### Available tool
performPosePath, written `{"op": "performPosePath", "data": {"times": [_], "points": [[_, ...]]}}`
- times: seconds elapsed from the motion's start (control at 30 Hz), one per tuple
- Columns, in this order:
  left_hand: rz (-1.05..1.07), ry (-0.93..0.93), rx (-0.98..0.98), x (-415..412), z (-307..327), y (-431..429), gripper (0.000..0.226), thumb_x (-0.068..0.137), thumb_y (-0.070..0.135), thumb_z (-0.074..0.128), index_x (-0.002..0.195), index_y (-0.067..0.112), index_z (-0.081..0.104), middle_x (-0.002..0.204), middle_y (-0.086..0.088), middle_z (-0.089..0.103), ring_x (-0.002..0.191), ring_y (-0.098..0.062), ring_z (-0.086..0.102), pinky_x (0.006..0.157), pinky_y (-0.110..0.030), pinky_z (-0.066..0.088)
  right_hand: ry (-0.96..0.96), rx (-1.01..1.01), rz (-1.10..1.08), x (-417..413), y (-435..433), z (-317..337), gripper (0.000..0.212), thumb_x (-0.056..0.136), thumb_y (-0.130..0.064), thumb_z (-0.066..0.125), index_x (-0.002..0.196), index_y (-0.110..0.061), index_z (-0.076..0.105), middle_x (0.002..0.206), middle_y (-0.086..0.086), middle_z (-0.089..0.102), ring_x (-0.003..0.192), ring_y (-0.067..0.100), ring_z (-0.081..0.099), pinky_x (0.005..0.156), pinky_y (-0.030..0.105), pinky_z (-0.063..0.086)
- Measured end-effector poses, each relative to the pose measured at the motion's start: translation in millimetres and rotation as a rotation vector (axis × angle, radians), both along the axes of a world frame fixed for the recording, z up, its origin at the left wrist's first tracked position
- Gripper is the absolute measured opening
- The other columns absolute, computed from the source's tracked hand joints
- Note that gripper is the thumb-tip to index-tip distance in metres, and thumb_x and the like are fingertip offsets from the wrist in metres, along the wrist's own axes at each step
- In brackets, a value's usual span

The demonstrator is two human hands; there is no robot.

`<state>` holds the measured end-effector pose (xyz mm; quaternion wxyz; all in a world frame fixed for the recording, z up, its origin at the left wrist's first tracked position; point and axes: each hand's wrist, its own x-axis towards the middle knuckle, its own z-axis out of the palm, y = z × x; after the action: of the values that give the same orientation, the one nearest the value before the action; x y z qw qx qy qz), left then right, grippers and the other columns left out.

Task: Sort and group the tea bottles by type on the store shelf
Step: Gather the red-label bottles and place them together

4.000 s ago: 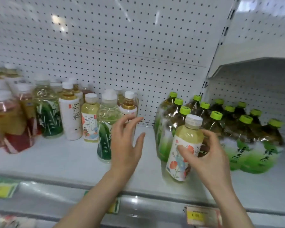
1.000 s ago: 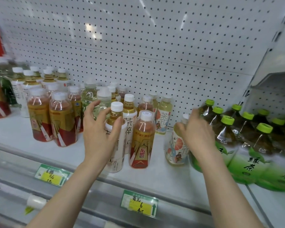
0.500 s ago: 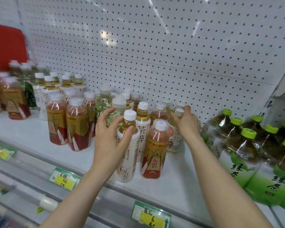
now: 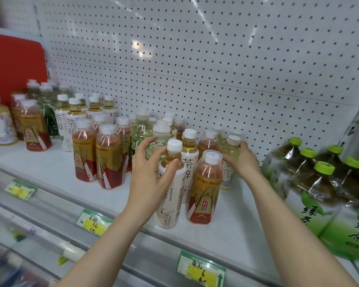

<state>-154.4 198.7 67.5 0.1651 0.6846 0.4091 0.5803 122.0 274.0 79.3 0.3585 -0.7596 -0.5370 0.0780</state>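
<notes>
White store shelf [image 4: 50, 172], yellow price tag [image 4: 201, 272] on its front lip. Nearest, the left hand [image 4: 151, 175] curls round a white-labelled tea bottle [image 4: 170, 204], which touches a red-and-gold bottle [image 4: 203, 195]. Further back, the right hand [image 4: 244, 162] grips a pale yellow tea bottle [image 4: 231, 150] among mixed bottles. Green-capped bottles [image 4: 311, 183] stand at the right, before the pegboard [image 4: 216, 69].

Bright, even store light, sharp in the middle of my view
I see white streaks of glare on the pegboard [image 4: 195, 59], so the light seems to come from above. Shadows on the shelf [image 4: 50, 162] are soft and pale. The wide lens bends the edges, and the green-capped bottles [image 4: 319, 183] at right look a little smeared
</notes>
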Motion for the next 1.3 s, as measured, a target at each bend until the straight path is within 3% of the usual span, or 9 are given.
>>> {"op": "performPosePath", "data": {"times": [0.17,0.27,0.4,0.53,0.7,0.83,1.03,1.17,1.3], "points": [[-0.009,-0.012,0.009,-2,-1,1,0.029,0.088,0.049,0.055,0.116,0.043,0.058,0.145,0.017,0.03,0.14,-0.005,0.025,0.115,-0.041,0.029,0.038,0.438,-0.053,-35,-57,12,0.058,0.092,-0.069,0.042,0.13,-0.025,0.047,0.128,0.001,0.054,0.114,0.021,0.058,0.093,0.039,0.049],[0.01,-0.017,0.02,1,-3,1,0.028,0.088,0.047,0.057,0.116,0.042,0.057,0.142,0.017,0.029,0.138,-0.007,0.026,0.114,-0.036,0.028,0.159,0.307,0.234,-79,-100,-2,0.063,0.076,-0.087,0.045,0.121,-0.043,0.044,0.117,-0.018,0.06,0.105,0.005,0.061,0.084,0.03,0.052],[0.028,-0.032,0.025,6,-3,-3,0.028,0.09,0.044,0.058,0.117,0.037,0.059,0.145,0.013,0.029,0.141,-0.01,0.027,0.114,-0.036,0.028,0.141,0.235,0.255,-93,-120,-21,0.08,0.082,-0.049,0.074,0.147,-0.039,0.027,0.139,-0.012,0.056,0.123,0.014,0.057,0.103,0.046,0.049],[0.088,0.011,0.026,6,-2,-11,0.046,0.094,0.042,0.059,0.135,0.021,0.054,0.156,-0.003,0.028,0.145,-0.018,0.025,0.116,-0.047,0.03,0.036,0.246,0.124,-74,-133,-21,0.078,0.083,-0.049,0.072,0.145,-0.037,0.026,0.133,-0.006,0.06,0.114,0.017,0.062,0.096,0.045,0.052],[0.166,0.18,0.525,32,-4,-32,0.047,0.094,0.013,0.064,0.136,-0.003,0.052,0.145,-0.026,0.039,0.14,-0.037,0.034,0.118,-0.043,0.029,-0.019,0.28,-0.052,-45,-154,-25,0.081,0.084,-0.049,0.071,0.148,-0.024,0.028,0.133,0.004,0.059,0.117,0.026,0.06,0.097,0.045,0.05],[-0.067,0.362,0.281,92,11,-22,0.067,0.09,0.006,0.062,0.149,-0.001,0.032,0.154,-0.023,0.03,0.142,-0.035,0.032,0.116,-0.039,0.031,-0.069,0.269,-0.127,-29,-162,-26,0.084,0.085,-0.045,0.072,0.151,-0.019,0.026,0.136,0.009,0.058,0.121,0.031,0.057,0.097,0.041,0.047],[0.04,0.577,-0.283,163,43,59,0.092,0.086,-0.019,0.047,0.154,0.002,-0.011,0.16,-0.03,-0.012,0.15,-0.041,-0.01,0.122,-0.048,0.006,-0.053,0.285,-0.106,-20,-177,-27,0.084,0.085,-0.046,0.071,0.151,-0.029,0.022,0.132,0.005,0.058,0.115,0.028,0.06,0.094,0.041,0.049],[0.159,0.486,-0.241,178,47,82,0.08,0.082,-0.015,0.06,0.15,-0.002,0.019,0.149,-0.023,0.025,0.132,-0.039,0.037,0.11,-0.042,0.033,-0.068,0.254,-0.088,-17,-179,-25,0.087,0.087,-0.052,0.067,0.153,-0.03,0.015,0.142,0.004,0.051,0.123,0.026,0.056,0.102,0.044,0.047],[0.153,0.327,-0.116,175,32,67,0.066,0.08,-0.011,0.061,0.14,0.001,0.035,0.134,-0.026,0.041,0.115,-0.041,0.047,0.098,-0.047,0.044,-0.096,0.247,-0.084,-14,-177,-26,0.088,0.088,-0.054,0.065,0.154,-0.024,0.015,0.146,0.007,0.048,0.127,0.027,0.052,0.104,0.045,0.045]]}}
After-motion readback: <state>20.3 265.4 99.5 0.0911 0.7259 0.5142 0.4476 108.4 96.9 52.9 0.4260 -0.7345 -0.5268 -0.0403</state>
